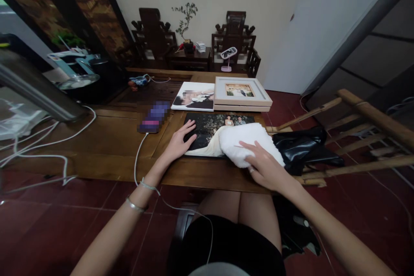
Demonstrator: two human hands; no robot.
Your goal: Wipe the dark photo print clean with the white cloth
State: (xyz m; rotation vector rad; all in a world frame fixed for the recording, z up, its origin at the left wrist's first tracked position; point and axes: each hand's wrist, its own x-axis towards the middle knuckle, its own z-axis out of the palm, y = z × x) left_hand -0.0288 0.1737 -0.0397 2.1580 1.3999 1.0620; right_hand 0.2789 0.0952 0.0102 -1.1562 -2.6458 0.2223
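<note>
A dark wedding photo panel (207, 127) lies flat near the table's front edge, a couple and a long pale dress train printed on it. My left hand (177, 141) rests at the panel's left edge, fingers spread over its surface. Over the panel's right part is a folded white fluffy cloth (237, 138), which hides that side of the picture. My right hand (267, 166) holds the cloth from its near right side, with fingers pressed on top. A ring shows on one of its fingers.
Behind the panel are a white-edged photo print (194, 95) and pale picture frames (242, 92), stacked. A phone (153, 116) with a white cable lies left. Cables and a grey cylinder (39, 86) occupy the far left. A bamboo chair (323, 155) bearing a black bag stands right.
</note>
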